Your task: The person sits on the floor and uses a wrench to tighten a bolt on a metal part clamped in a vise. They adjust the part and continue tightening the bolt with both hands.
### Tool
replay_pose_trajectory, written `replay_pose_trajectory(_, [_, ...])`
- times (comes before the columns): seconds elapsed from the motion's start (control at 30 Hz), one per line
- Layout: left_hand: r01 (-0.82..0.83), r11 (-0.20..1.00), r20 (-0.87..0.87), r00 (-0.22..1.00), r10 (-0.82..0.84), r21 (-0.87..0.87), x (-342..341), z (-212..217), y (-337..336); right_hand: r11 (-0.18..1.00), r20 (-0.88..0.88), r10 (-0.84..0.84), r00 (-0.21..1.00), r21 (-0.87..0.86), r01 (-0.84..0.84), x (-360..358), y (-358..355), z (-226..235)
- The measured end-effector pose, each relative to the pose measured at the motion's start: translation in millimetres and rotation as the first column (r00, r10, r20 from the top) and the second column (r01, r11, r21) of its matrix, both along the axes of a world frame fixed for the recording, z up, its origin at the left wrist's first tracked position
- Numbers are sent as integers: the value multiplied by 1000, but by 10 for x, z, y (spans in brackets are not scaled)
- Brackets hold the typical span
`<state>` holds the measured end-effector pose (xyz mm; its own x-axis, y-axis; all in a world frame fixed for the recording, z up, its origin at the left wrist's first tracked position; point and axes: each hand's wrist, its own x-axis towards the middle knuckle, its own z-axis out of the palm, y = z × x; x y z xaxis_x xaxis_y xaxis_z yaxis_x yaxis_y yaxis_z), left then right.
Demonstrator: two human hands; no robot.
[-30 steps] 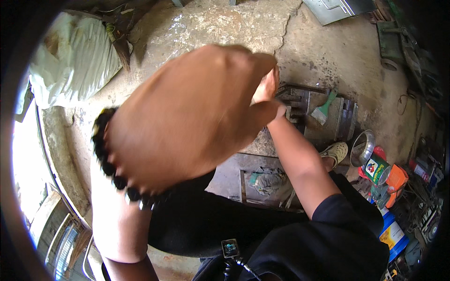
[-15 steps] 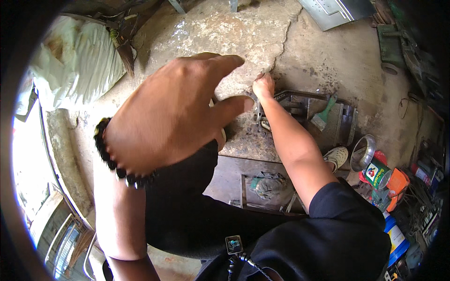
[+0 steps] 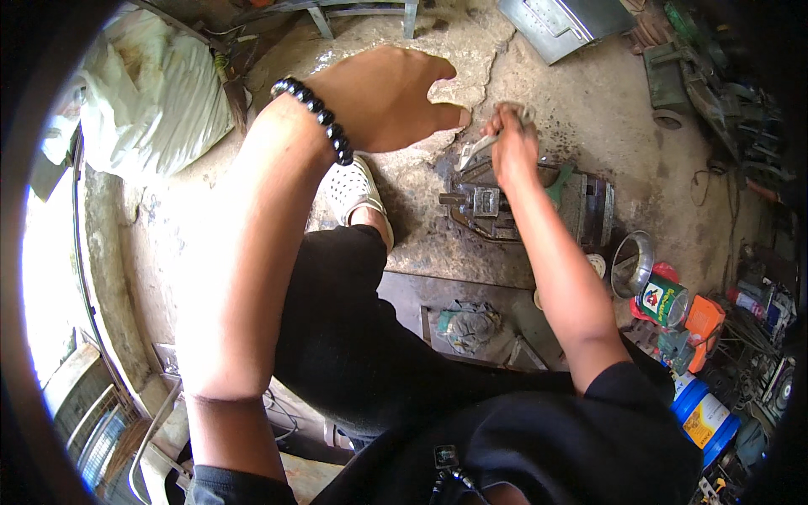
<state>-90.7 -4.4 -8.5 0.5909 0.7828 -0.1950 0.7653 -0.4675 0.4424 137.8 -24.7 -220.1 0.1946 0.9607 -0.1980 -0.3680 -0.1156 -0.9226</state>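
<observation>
My left hand [image 3: 394, 97], with a black bead bracelet [image 3: 316, 109] at its wrist, is raised in front of me. Its thumb and forefinger stand apart, with nothing visible between them. Farther right, my right hand [image 3: 513, 147] is closed around a pale grey, elongated thing [image 3: 476, 152]. That thing sticks out on both sides of the fist, too blurred to name. Beneath the hand, a dark metal vise-like fixture [image 3: 486, 202] lies on the floor. A green-handled brush [image 3: 562, 181] rests on it, partly hidden by my right forearm.
White sheeting [image 3: 156, 101] covers something at the left. A grey metal panel [image 3: 560, 29] lies at the far side. On the right are a metal bowl [image 3: 633, 263], a green can [image 3: 662, 303], an orange container [image 3: 704, 331] and a blue bucket [image 3: 705, 421]. My clog [image 3: 353, 189] stands on the floor.
My left hand has moved farther away and slightly right, uncovering my clog. My right hand has shifted right, bringing the pale grey thing and more of the fixture into sight.
</observation>
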Motion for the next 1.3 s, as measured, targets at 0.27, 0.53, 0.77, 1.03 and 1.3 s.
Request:
replay_pose_trajectory(0.27, [21,997,20,1000,-22,75,20,-61,-82,996,169,40,985,66,-52,-262,-1256,-373])
replay_pose_trajectory(0.53, [7,1000,31,1000,-8,27,-34,-1,-80,946,223,-38,974,322,-36,-480,-1212,-545])
replay_pose_trajectory(0.77, [-24,995,-4,1000,24,-95,-36,57,-68,944,583,-42,811,289,-159,-448,-1480,-487])
replay_pose_trajectory(1.03, [-35,986,-5,999,34,-160,-20,-20,-15,993,696,-122,708,82,90,-394,-249,-1199])
replay_pose_trajectory(1.3, [-72,947,14,997,80,-314,2,-54,33,842,851,482,209,-516,159,-397,610,-1710])
